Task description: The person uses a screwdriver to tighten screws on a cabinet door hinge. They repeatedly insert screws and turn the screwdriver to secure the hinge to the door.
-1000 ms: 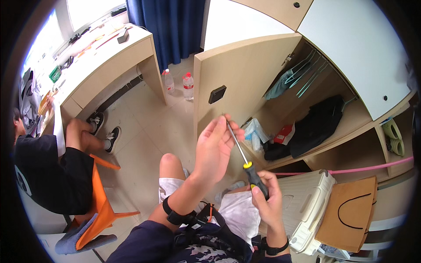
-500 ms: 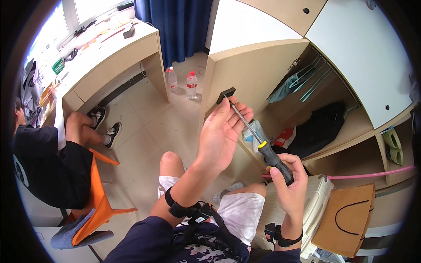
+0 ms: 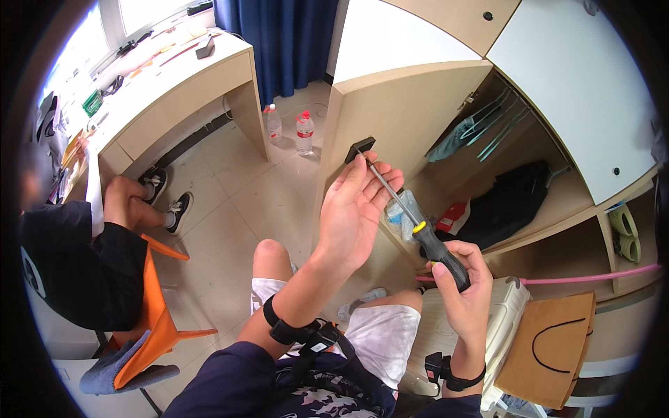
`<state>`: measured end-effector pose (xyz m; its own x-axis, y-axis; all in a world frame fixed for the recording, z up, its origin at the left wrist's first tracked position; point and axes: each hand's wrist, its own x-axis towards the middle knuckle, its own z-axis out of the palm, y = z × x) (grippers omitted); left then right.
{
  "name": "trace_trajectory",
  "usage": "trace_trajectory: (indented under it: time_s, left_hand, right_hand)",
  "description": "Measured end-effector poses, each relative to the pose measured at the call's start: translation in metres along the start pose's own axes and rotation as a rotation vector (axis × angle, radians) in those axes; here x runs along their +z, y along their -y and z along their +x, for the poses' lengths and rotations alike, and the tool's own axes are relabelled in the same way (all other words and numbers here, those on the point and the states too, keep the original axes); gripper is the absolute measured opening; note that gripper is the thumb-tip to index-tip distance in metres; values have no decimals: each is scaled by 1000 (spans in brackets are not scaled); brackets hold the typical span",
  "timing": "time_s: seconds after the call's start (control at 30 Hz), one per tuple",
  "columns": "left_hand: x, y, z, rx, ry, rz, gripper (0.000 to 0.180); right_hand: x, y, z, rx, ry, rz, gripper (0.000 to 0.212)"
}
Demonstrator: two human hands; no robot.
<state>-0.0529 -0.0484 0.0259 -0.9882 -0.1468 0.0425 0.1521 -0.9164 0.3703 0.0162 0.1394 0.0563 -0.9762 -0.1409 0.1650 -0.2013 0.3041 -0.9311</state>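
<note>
A screwdriver (image 3: 435,248) with a black handle and yellow collar slants across the middle, its tip up at a small black lock box (image 3: 360,150) on the inner face of an open cupboard door (image 3: 390,104). With thumb and fingers, my left hand (image 3: 353,212) pinches the metal shaft close to the tip; the other fingers curl loosely beside it. Whether a screw sits under the tip is hidden by my fingertips. Around the end of the black handle, my right hand (image 3: 468,289) is closed.
Inside the cupboard are hangers (image 3: 491,129) and dark clothing (image 3: 512,202). A white suitcase (image 3: 505,306) and brown paper bag (image 3: 550,348) stand at right. Left, another person (image 3: 77,265) sits on an orange chair (image 3: 150,313) by a desk (image 3: 185,90). Two bottles (image 3: 304,132) stand on the floor.
My right hand has shifted very slightly to the right with the screwdriver handle. The tip stays at the black lock box and my left hand keeps its pinch.
</note>
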Motion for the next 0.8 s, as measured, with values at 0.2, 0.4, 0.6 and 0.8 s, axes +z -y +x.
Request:
trace_trajectory:
  time_s: [0.2,0.4,0.6,0.8]
  left_hand:
    - [-1,-3,2,3,-6,-9,27]
    - [-4,-5,4,-20,12,-37,29]
    - [-4,-7,5,-43,-2,-61,31]
    - [-28,-19,-14,-1,78,468,23]
  right_hand:
    - [3,4,4,-50,-14,-38,28]
    - [11,11,4,-145,-80,-114,33]
    - [15,16,3,-156,-104,-173,35]
    - [19,16,-1,-307,-155,-375,38]
